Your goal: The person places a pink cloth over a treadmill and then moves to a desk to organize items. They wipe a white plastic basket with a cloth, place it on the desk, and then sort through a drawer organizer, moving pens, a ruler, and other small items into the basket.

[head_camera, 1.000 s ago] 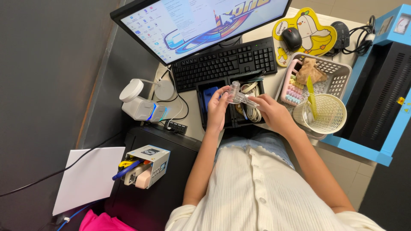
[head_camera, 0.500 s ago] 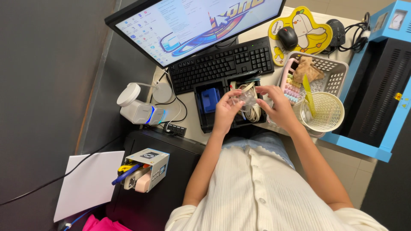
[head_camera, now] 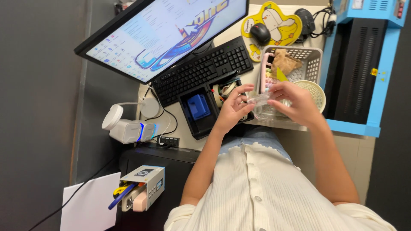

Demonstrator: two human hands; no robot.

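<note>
Cream ribbed button-front blouse, nearest the camera, worn by the person seated at the desk; blue denim shows just beyond its scalloped hem.

Left hand: fingers curled, thumb and fingertips pinched on one end of a small clear plastic piece, held above the desk's near edge.

Right hand: fingers bent and closed on the other end of the same clear piece; both hands hold it between them, off the surface. What the piece is cannot be told.

Clear plastic box: on the desk's near edge, directly under the right hand.

Black open tray: on the desk's near edge, beside the left hand, holding a blue rectangular block and loose oddments.

Round cream woven basket: just beyond the right hand, partly hidden by it.

Pale rectangular mesh basket: behind the round one, holding a crumpled brown paper wad.

Black computer keyboard: past the tray, mid-desk.

Black computer mouse: on a yellow duck-shaped mat, far edge of the desk.

Tilted flat monitor: over the keyboard, screen lit.

Off the desk: a white lamp-like device with a blue glow; a small grey box of pens on a black cabinet; a white paper sheet on the floor.
</note>
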